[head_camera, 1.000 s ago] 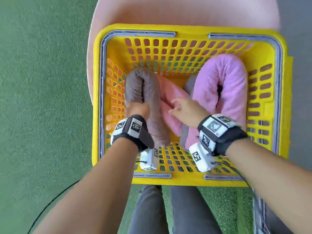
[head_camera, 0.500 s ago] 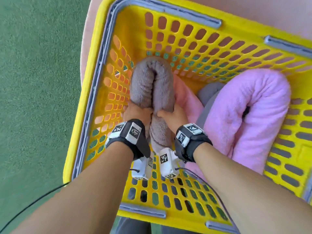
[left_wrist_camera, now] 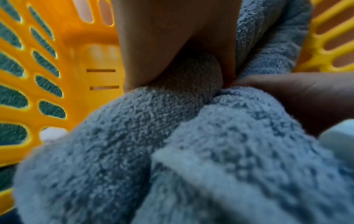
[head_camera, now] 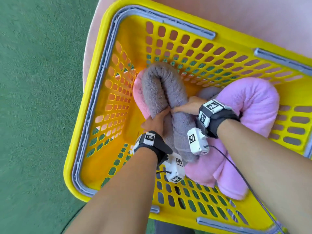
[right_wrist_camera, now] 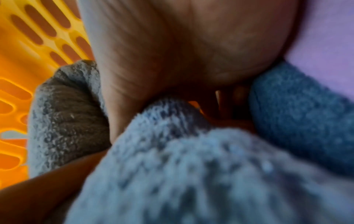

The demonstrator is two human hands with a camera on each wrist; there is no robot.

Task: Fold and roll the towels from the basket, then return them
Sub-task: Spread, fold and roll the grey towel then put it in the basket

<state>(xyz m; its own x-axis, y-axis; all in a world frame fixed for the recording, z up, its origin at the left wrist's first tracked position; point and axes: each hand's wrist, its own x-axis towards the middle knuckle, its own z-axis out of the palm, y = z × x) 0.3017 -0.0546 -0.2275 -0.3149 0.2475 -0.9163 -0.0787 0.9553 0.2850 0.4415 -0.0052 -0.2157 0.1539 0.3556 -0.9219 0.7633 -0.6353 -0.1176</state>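
Observation:
A grey towel (head_camera: pixel 162 85), rolled and bent double, lies inside the yellow basket (head_camera: pixel 101 159) with its bend toward the far wall. My left hand (head_camera: pixel 157 119) grips its left limb and my right hand (head_camera: pixel 187 107) grips its right limb, thumbs meeting at the crease. The left wrist view is filled by the grey towel (left_wrist_camera: pixel 172 151), with the left hand (left_wrist_camera: pixel 172 37) curled round one limb. The right hand (right_wrist_camera: pixel 191 45) closes on the grey towel (right_wrist_camera: pixel 191 166) in the right wrist view. A pink towel (head_camera: pixel 139 97) shows under the roll's left side.
A thick lilac towel (head_camera: pixel 249 102), bent double, fills the basket's right half, with another grey towel (head_camera: pixel 207 92) tucked behind my right hand. The basket stands on a pale pink surface (head_camera: pixel 219 14) over green carpet (head_camera: pixel 42 98). A thin cable (head_camera: pixel 236 169) trails from my right wrist.
My right hand left the pink towel and took hold of the grey roll beside my left hand. Both hands then shifted the roll rightward, over the pink towel.

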